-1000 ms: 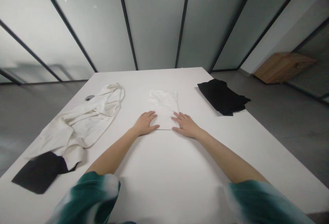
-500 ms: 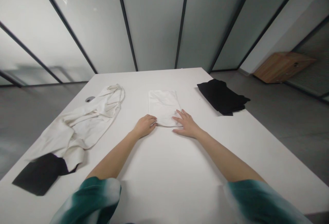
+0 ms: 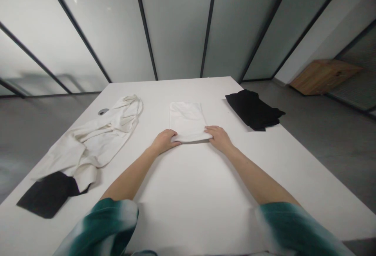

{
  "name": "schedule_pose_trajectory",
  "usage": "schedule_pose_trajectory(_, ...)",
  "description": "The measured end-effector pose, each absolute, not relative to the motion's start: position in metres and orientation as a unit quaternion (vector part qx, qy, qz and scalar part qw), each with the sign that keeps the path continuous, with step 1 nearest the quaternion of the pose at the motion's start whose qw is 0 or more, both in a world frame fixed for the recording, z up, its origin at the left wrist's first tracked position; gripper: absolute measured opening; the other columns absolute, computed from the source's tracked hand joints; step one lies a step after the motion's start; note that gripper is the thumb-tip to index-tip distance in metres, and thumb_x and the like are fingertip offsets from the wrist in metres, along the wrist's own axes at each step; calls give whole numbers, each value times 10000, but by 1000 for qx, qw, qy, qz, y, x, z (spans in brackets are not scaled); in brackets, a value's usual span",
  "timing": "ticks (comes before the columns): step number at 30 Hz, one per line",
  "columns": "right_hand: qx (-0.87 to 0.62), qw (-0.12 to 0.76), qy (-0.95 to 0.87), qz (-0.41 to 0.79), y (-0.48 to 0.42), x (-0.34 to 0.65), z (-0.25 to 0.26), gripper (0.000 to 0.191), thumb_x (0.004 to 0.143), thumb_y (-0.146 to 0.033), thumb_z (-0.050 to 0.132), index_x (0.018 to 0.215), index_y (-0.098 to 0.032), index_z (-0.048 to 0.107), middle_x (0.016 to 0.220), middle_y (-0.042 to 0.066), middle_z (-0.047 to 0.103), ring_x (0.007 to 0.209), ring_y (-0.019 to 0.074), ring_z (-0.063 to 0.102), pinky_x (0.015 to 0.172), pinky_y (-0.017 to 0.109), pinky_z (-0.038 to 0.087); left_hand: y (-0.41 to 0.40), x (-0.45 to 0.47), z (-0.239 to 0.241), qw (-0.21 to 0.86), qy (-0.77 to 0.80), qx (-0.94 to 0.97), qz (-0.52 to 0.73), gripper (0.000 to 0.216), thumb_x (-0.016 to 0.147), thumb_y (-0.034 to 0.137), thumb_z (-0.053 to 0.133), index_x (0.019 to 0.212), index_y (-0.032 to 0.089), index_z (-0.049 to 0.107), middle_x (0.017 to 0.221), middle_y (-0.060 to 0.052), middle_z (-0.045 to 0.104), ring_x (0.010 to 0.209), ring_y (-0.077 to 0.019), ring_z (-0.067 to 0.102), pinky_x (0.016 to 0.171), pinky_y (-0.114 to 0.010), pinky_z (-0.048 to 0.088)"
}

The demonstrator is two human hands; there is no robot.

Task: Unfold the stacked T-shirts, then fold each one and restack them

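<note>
A folded white garment (image 3: 187, 119) lies flat in the middle of the white table (image 3: 190, 185). My left hand (image 3: 163, 141) is closed on its near left corner. My right hand (image 3: 219, 137) is closed on its near right corner. The near edge of the garment is lifted slightly off the table between the two hands.
A crumpled white garment (image 3: 96, 136) sprawls on the left, partly over a black cloth (image 3: 47, 193) near the left edge. A folded black pile (image 3: 252, 110) sits at the far right edge. A wooden box (image 3: 321, 76) stands on the floor to the right.
Both hands went from lying flat on the folded white garment to gripping its near corners. The near edge has risen a little.
</note>
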State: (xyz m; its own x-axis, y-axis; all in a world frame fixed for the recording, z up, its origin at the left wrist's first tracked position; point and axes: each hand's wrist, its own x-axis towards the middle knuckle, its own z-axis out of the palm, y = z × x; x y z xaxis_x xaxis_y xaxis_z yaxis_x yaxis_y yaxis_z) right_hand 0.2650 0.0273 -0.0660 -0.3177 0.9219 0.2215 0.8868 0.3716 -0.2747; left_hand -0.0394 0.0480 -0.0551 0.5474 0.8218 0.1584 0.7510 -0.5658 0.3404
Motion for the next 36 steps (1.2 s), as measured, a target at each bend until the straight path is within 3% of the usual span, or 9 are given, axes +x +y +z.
schedule_pose_trajectory(5, -505, 221, -827, 111, 24, 279, -43, 460, 644, -98, 537, 1027, -222, 758, 1300, 73, 665, 1229, 292, 561, 1044, 478, 423, 41, -47, -28, 118, 426, 888, 126, 195, 799, 209, 555, 945, 201, 684, 974, -76, 719, 953, -226, 650, 889, -337, 495)
schedule_pose_trajectory(10, -521, 268, -765, 267, 27, 280, -5, 256, 775, -278, 516, 877, -180, 729, 846, 44, 736, 817, 236, 655, 738, 335, 506, 51, -52, 6, 228, 435, 842, 224, 192, 766, 279, 513, 834, 186, 667, 679, 4, 630, 656, -159, 572, 651, -265, 452)
schedule_pose_trajectory(14, -537, 366, -703, 289, 65, 264, 1, 285, 804, -330, 512, 943, -155, 689, 893, 48, 724, 813, 207, 627, 718, 294, 481, 92, -42, 2, 318, 491, 731, 351, 276, 774, 333, 534, 952, 159, 655, 641, 18, 584, 579, -134, 521, 547, -234, 388)
schedule_pose_trajectory(18, -659, 286, -664, 209, 101, 244, -15, 242, 843, -318, 505, 890, -152, 674, 839, 69, 706, 770, 210, 608, 692, 293, 463, 128, -28, -25, 335, 584, 656, 341, 270, 805, 314, 570, 1020, 164, 634, 601, 28, 574, 546, -135, 535, 554, -243, 414)
schedule_pose_trajectory(22, -713, 184, -665, 126, 106, 232, -31, 325, 877, -314, 521, 1114, -148, 668, 1073, 148, 700, 968, 263, 632, 839, 344, 475, 126, -19, -39, 204, 657, 678, 260, 327, 819, 240, 578, 1136, 175, 622, 891, -78, 701, 869, -228, 663, 798, -338, 505)
schedule_pose_trajectory(26, -662, 219, -717, 11, 89, 226, -35, 530, 921, -361, 483, 1395, -127, 516, 1414, 197, 530, 1292, 326, 486, 1057, 462, 384, 100, -10, -38, 53, 601, 752, 267, 468, 887, 314, 528, 1325, 148, 535, 1326, -163, 592, 1243, -281, 535, 1057, -409, 414)
schedule_pose_trajectory(30, -557, 133, -820, 21, 73, 224, -42, 567, 965, -487, 422, 1455, -209, 481, 1573, 129, 369, 1474, 322, 258, 1169, 510, 234, 80, -6, -47, 57, 522, 840, 137, 565, 937, 514, 460, 1406, 202, 499, 1515, -144, 448, 1418, -322, 368, 1152, -515, 295)
schedule_pose_trajectory(33, -580, 54, -809, 77, 69, 227, -54, 608, 979, -547, 361, 1488, -224, 443, 1604, 130, 310, 1485, 326, 242, 1167, 534, 236, 76, -11, -58, 78, 527, 843, 72, 625, 956, 589, 377, 1473, 243, 433, 1604, -117, 312, 1492, -324, 230, 1180, -570, 211)
schedule_pose_trajectory(36, -593, 73, -797, 89, 69, 232, -66, 601, 990, -541, 335, 1500, -234, 419, 1609, 119, 301, 1488, 302, 246, 1160, 527, 263, 77, -17, -64, 81, 529, 841, 72, 634, 963, 596, 355, 1491, 249, 409, 1620, -104, 276, 1505, -304, 201, 1192, -556, 195)
